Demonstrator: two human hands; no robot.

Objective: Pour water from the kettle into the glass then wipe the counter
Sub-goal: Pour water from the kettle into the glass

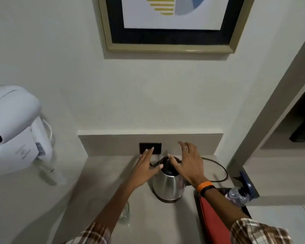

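A steel kettle (167, 186) with a black lid stands on the grey counter (102, 173) near the back wall. My left hand (145, 167) hovers flat just left of the lid, fingers spread and holding nothing. Spread over the kettle's top and right side, my right hand (188, 164) has its thumb at the lid. A clear glass (125, 211) stands on the counter at the front left, partly hidden by my left forearm.
A black wall socket (157, 147) sits behind the kettle, and a black cord (220, 169) loops to the right. A black tray (224, 192) holds a red cloth (211, 219) and crumpled plastic (238, 195). A white hair dryer (16, 131) hangs at left.
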